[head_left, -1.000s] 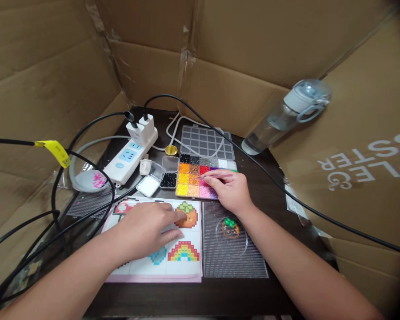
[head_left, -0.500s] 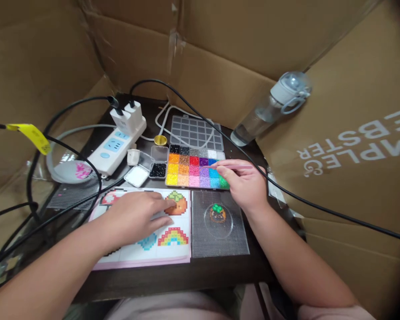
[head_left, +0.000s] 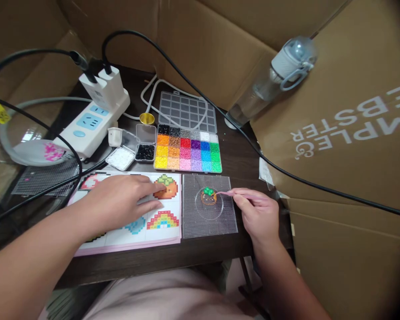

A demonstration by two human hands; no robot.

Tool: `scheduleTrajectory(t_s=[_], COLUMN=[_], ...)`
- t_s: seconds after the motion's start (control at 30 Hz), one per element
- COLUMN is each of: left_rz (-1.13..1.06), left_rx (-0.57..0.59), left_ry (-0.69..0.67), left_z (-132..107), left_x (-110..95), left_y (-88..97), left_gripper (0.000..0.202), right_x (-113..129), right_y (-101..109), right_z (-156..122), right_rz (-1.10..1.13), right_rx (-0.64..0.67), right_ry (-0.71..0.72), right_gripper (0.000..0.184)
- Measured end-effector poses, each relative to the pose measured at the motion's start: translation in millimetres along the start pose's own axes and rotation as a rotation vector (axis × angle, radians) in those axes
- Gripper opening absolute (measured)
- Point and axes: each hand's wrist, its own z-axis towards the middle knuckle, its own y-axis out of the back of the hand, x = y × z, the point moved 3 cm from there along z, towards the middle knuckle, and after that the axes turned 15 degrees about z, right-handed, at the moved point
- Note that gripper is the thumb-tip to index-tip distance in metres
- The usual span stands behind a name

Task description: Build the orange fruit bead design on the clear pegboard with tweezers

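Head view is showing the right hand [head_left: 258, 213] pinching tweezers [head_left: 235, 194] over a tiny, light bead design [head_left: 208, 197]; left hand [head_left: 120, 202] is lying spread on the pattern sheet [head_left: 160, 231].

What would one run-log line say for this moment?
left hand: on pattern sheet | right hand: holds tweezers at bead design | pegboard

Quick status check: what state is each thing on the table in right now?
Multicolour bead organiser box: lid open, compartments filled.
Small clear case of black beads: open.
White power strip: two plugs in.
Clear water bottle: capped, leaning on cardboard.
Clear square pegboard: partly beaded.
Pink tweezers: held by right hand.
Left hand: flat on pattern sheet.
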Motion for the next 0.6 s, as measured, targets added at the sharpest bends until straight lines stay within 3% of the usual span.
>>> scheduleTrajectory(t_s=[0.6], left_rz=[-0.003], left_rx=[0.079], left_ry=[0.028], left_z=[1.8], left_x=[-2.4], left_y=[3.7], left_gripper=[0.043], right_x=[-2.5], right_y=[-1.9], right_z=[-7.2], right_rz=[0.022], right_rx=[0.061], right_ry=[0.08], right_gripper=[0.017])
